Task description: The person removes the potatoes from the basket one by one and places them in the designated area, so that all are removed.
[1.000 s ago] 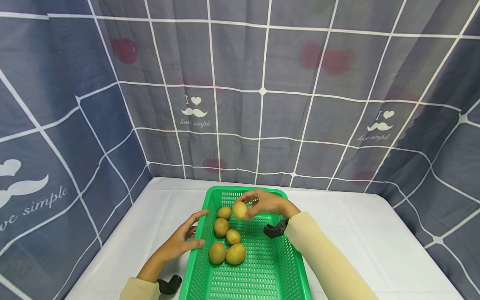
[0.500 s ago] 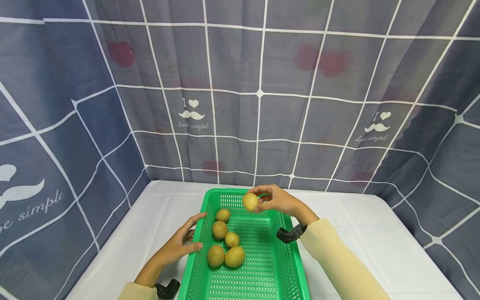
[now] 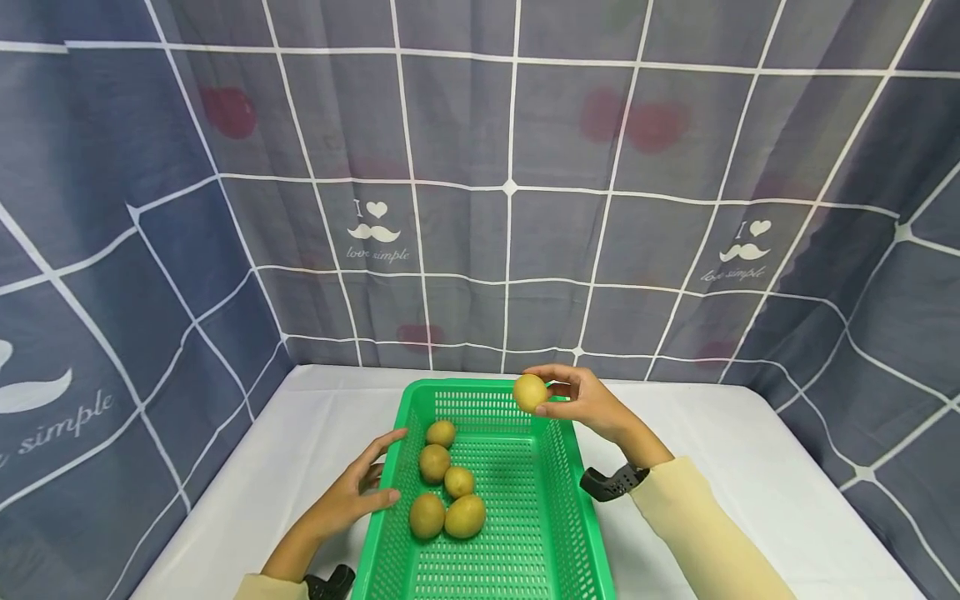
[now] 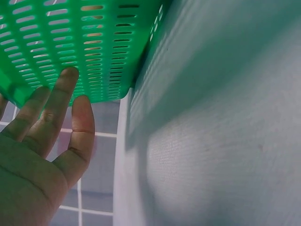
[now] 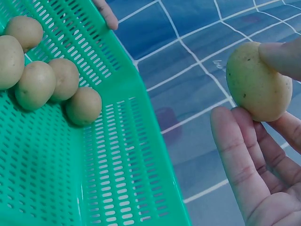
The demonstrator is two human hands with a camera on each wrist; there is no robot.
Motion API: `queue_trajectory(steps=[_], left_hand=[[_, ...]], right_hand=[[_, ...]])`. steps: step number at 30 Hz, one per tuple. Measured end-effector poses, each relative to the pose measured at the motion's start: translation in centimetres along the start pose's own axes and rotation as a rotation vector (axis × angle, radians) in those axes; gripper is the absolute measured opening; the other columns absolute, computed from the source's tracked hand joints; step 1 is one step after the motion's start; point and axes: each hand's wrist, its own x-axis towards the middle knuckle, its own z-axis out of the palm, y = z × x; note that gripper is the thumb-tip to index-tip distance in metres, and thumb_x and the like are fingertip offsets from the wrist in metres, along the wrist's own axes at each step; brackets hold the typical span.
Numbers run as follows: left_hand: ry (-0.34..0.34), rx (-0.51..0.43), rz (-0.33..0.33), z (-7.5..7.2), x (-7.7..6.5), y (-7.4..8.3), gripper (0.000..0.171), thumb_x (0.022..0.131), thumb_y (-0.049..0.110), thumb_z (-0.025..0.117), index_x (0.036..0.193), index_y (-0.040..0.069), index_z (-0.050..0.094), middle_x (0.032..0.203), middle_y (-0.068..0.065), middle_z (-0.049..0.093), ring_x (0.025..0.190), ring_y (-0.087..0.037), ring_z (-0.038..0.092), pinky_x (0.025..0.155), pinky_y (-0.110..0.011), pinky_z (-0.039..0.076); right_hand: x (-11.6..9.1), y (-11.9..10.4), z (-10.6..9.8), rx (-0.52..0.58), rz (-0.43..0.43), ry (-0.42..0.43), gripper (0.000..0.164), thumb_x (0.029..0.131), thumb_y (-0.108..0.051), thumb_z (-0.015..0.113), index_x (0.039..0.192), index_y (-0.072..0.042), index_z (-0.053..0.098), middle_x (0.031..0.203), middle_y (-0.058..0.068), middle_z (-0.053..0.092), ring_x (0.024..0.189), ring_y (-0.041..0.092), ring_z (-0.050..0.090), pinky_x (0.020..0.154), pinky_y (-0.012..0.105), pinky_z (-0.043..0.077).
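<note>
My right hand [image 3: 588, 402] pinches a yellowish potato [image 3: 530, 392] between thumb and fingers, up at the far right corner of a green plastic basket [image 3: 551, 533]. The right wrist view shows this potato [image 5: 256, 82] with small dark specks on its skin. Several more potatoes [image 3: 464, 516] lie along the basket's left side, some touching one another. On the left, my left hand [image 3: 343, 500] is at the basket's left rim, its thumb and fingers spread and fairly straight. Its fingers [image 4: 82, 115] reach the slotted outer wall in the left wrist view.
The basket stands on a table with a white cloth [image 3: 675, 467]. Behind and on both sides hangs a grey-blue curtain [image 3: 465, 225] with white grid lines. A black wrist strap [image 3: 615, 482] sits on the right wrist, and another [image 3: 330, 583] on the left.
My right hand has lifted the potato from above the other potatoes and carried it right and upward to the basket's far right corner. The left hand has stayed at the left rim.
</note>
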Motion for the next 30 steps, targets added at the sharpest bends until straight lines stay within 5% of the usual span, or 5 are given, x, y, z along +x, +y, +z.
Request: queue_trajectory(steps=[8, 18, 25, 30], left_hand=[[-0.010, -0.013, 0.009, -0.1, 0.0, 0.0, 0.076, 0.100, 0.009, 0.062, 0.168, 0.001, 0.027, 0.160, -0.045, 0.030, 0.132, -0.057, 0.055, 0.103, -0.078, 0.041], [-0.034, -0.047, 0.027, 0.0, 0.0, 0.1, 0.076, 0.102, 0.003, 0.059, 0.169, 0.001, 0.022, 0.159, -0.047, 0.027, 0.130, -0.056, 0.056, 0.102, -0.075, 0.044], [-0.032, -0.060, 0.006, 0.1, -0.1, -0.1, 0.077, 0.102, 0.004, 0.059, 0.169, 0.002, 0.022, 0.160, -0.047, 0.026, 0.131, -0.057, 0.056, 0.101, -0.053, 0.054], [-0.023, -0.044, -0.003, 0.1, -0.1, 0.1, 0.076, 0.102, 0.003, 0.059, 0.169, 0.000, 0.023, 0.162, -0.047, 0.024, 0.132, -0.059, 0.054, 0.103, -0.067, 0.049]], right_hand=[[-1.8, 0.5, -1.0, 0.008, -0.006, 0.068, 0.056, 0.092, 0.001, 0.078, 0.143, 0.015, 0.059, 0.128, -0.008, 0.071, 0.103, 0.019, 0.067, 0.083, 0.028, 0.059], [-4.7, 1.6, -2.4, -0.023, -0.026, 0.154, 0.056, 0.092, 0.007, 0.077, 0.143, 0.016, 0.057, 0.123, -0.014, 0.073, 0.100, 0.013, 0.069, 0.084, 0.025, 0.058], [-7.5, 2.7, -3.4, -0.035, 0.023, 0.202, 0.054, 0.093, 0.007, 0.074, 0.144, 0.016, 0.057, 0.125, -0.016, 0.071, 0.103, 0.011, 0.069, 0.085, 0.024, 0.059], [-8.9, 3.9, -4.2, -0.022, 0.039, 0.226, 0.053, 0.094, 0.007, 0.074, 0.144, 0.013, 0.059, 0.125, -0.016, 0.071, 0.103, 0.011, 0.069, 0.084, 0.024, 0.060]])
